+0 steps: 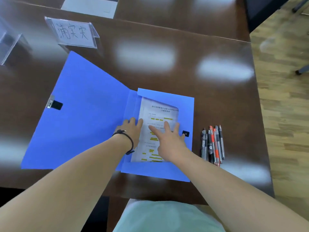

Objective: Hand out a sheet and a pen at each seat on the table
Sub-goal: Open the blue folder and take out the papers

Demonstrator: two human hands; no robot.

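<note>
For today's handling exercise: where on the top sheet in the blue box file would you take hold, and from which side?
Take the top sheet at its left edge, coming from the left hand's side. The blue box file has flaps over the far, near and right edges, so only that side looks free to lift.

A glossy dark-brown counter, made of sections butted edge to edge, mirrors soft white patches of overhead light. To the right lies a pale wood-plank floor, where dark chair legs stand.
</note>
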